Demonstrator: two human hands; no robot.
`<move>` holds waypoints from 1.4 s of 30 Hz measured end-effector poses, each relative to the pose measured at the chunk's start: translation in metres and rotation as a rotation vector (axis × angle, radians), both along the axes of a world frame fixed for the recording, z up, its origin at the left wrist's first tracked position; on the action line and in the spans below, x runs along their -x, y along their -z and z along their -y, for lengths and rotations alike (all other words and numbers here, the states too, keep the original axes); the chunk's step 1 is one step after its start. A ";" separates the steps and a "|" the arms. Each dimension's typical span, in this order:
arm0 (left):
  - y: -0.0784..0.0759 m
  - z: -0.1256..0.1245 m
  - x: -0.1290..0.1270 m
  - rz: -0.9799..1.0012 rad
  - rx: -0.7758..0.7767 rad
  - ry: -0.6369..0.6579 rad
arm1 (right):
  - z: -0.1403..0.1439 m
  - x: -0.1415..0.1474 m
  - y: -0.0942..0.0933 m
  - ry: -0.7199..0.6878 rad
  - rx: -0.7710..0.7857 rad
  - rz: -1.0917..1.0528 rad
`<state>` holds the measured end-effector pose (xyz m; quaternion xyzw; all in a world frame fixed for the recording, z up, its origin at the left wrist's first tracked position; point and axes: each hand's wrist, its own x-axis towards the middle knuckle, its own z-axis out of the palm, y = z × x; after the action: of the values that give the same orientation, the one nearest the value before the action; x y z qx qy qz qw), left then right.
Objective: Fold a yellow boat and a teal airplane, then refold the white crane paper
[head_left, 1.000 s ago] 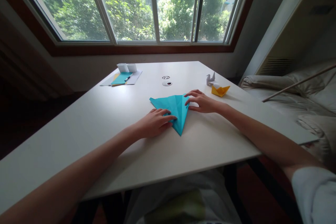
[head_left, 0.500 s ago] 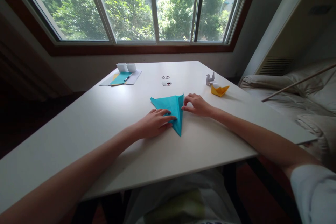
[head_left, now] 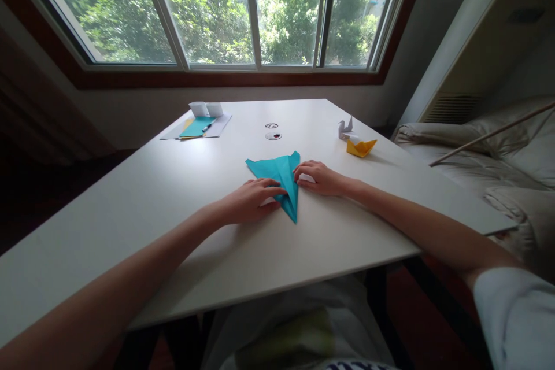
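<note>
A teal folded paper (head_left: pixel 280 176) lies flat near the middle of the frame on the white table (head_left: pixel 173 196), shaped as a long triangle with its narrow tip pointing toward the lower edge of the frame. The left hand (head_left: pixel 249 201) rests palm down just left of it, its fingers spread flat and pressing on the paper's lower left part. The right hand (head_left: pixel 318 178) lies on the table at the paper's right edge, fingers curled and their tips touching that edge; it grips nothing. The two hands are apart, with the paper between them.

Toward the upper right of the table sits a yellow paper boat (head_left: pixel 361 147), and just behind it a small white paper crane (head_left: pixel 345 128). Near the table's far middle is a round cable hole (head_left: pixel 273 135). At the upper left of the table lie sheets of paper (head_left: pixel 197 127) with a pen on them, and behind these two small white cups (head_left: pixel 206 108). A wide window (head_left: pixel 243 11) with green trees outside fills the top of the frame. A pale sofa (head_left: pixel 498 150) stands at the right.
</note>
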<state>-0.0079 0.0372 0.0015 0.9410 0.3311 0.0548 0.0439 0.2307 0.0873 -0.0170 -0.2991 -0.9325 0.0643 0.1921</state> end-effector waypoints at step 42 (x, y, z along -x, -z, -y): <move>-0.016 0.035 -0.008 -0.167 0.161 0.182 | 0.016 0.005 -0.013 0.174 -0.021 0.242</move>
<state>-0.0003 0.0024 0.0178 0.9618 0.2502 -0.0548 0.0963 0.2256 0.0712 -0.0044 -0.3826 -0.9199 0.0011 0.0865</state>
